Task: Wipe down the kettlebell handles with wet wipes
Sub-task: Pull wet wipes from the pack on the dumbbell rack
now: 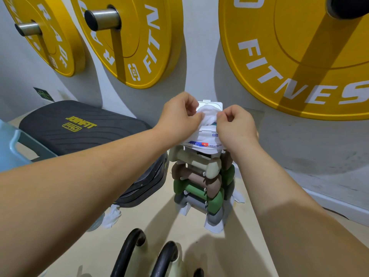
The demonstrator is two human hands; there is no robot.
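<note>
My left hand (178, 115) and right hand (236, 124) both pinch a crumpled white wet wipe (208, 115) over the open white plastic wipes pack (201, 139), which rests atop stacked cream, brown and green dumbbells (196, 170).

Three yellow bumper plates (139, 47) are hanging on steel pegs (105, 18) against a pale grey wall (199, 56), casting long shadows down it. A black JOIN-FIT PRO pad (60, 126) is sitting low at the left. A small rack of stacked dumbbells (197, 176) is standing on the cream floor (159, 222) near the wall's white baseboard (339, 206).
</note>
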